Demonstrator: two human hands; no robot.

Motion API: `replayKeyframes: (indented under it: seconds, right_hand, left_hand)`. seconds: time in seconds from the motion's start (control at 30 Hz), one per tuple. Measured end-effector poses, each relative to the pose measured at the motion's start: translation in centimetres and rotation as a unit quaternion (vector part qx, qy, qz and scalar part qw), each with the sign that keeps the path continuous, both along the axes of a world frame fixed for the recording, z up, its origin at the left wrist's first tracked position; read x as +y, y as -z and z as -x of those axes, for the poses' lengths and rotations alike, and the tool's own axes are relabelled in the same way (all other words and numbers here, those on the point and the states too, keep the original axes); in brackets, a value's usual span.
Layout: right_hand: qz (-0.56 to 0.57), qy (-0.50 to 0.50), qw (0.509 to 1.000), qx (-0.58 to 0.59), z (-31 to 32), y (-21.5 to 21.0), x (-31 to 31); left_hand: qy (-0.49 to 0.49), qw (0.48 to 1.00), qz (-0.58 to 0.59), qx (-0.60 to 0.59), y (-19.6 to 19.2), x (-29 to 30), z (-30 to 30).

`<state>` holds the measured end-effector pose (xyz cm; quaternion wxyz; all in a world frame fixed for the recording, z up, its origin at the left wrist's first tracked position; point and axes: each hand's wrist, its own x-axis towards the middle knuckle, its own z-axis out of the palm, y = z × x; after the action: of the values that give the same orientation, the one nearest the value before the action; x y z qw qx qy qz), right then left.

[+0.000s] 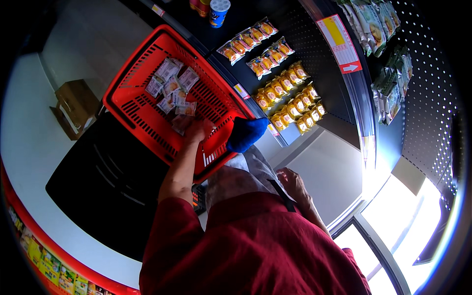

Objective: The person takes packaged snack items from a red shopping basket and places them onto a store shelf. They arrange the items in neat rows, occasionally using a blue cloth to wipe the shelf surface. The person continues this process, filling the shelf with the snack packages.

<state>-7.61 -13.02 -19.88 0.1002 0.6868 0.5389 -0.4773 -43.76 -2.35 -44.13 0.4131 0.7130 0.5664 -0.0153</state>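
Note:
A red plastic shopping basket (139,55) stands tilted in front of me, beside the dark shelf. Several small clear-wrapped snack packets (172,87) lie loose on its slotted floor. My left hand (197,130) reaches into the near part of the basket, its fingers curled down beside a wrapped packet (180,123). A pinkish wrapper shows at the fingers, but what they grip is partly hidden. Over the basket's near right corner hangs a bunched blue cloth (246,134). My right hand (293,183) hangs low at my right, outside the basket, fingers loosely bent and apart, with nothing visible in it.
Rows of wrapped cakes (285,96) lie on the dark shelf (231,73), with a blue canister (219,14) farther back. Above it, green bags (393,88) hang along a pegboard. A black chair-like object (108,187) and an open cardboard box (76,108) are at left.

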Motion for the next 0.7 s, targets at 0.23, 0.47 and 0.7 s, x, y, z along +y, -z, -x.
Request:
replayKeyframes:
  seconds: [0.23,0.47,0.7]
  right_hand:
    - [-0.003,0.002,1.000,0.004,-0.6,0.9,-0.4]
    - [-0.005,0.001,1.000,0.004,-0.2,0.8,-0.3]
    - [-0.020,-0.005,1.000,0.003,-0.1,0.7,0.0]
  left_hand:
    - [-0.045,0.994,0.027,0.097,5.4,-1.6,1.4]
    - [0.012,0.991,0.082,0.103,7.3,-2.0,1.9]
    - [0.011,0.995,0.051,0.085,4.9,-1.2,0.1]
